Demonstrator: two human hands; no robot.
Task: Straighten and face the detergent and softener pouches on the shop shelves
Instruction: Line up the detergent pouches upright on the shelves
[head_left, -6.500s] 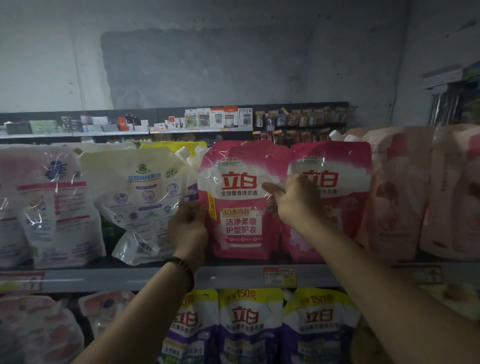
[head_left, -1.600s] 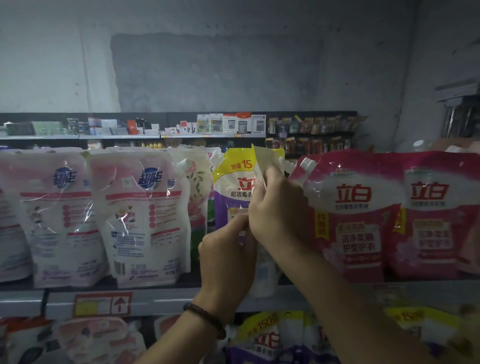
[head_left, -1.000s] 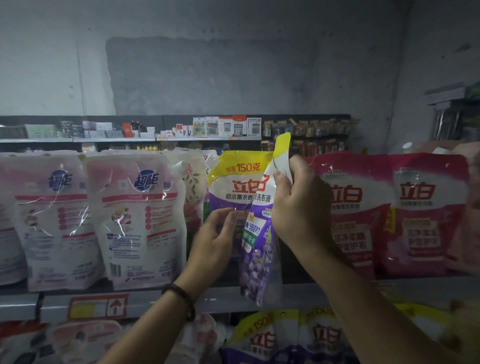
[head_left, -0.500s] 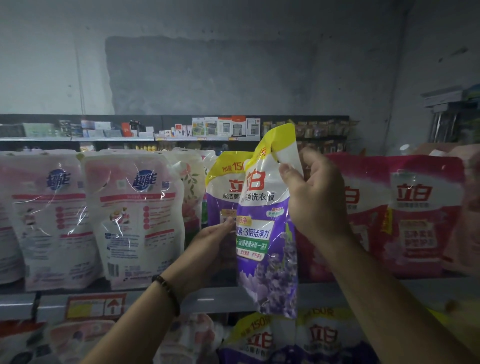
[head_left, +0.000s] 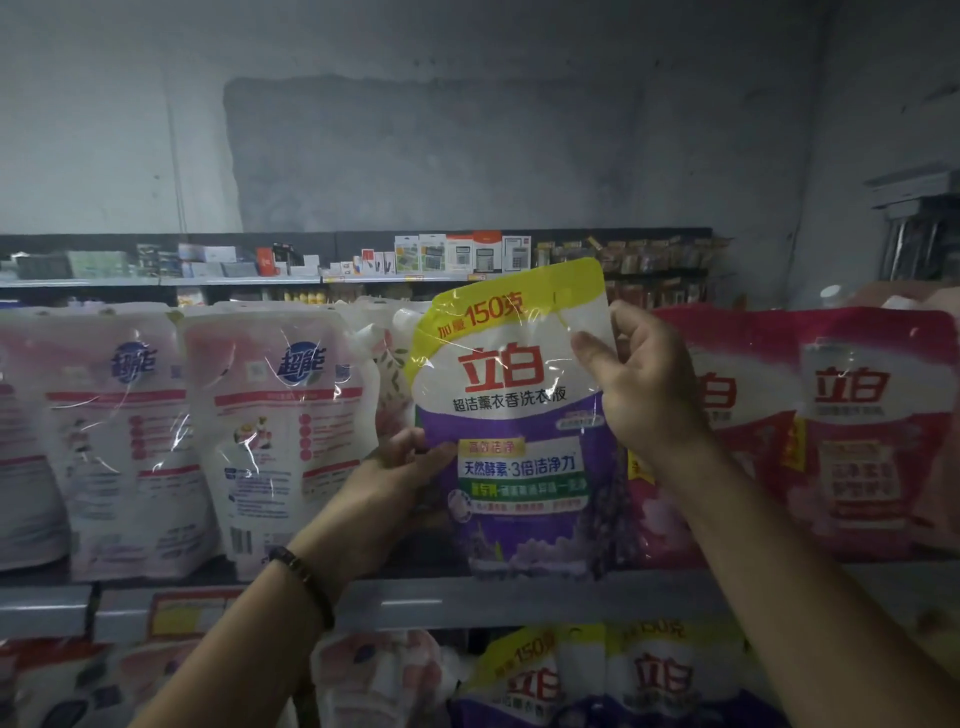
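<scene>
The purple-and-yellow pouch (head_left: 519, 426) is held upright with its printed front facing out, its bottom edge just at the front of the shelf (head_left: 519, 597). The right hand (head_left: 644, 384) pinches its upper right edge, thumb on the front. The left hand (head_left: 395, 478) grips its lower left side. White pouches (head_left: 280, 431) stand to its left and pink pouches (head_left: 852, 431) to its right. More purple pouches (head_left: 597, 680) sit on the level below.
</scene>
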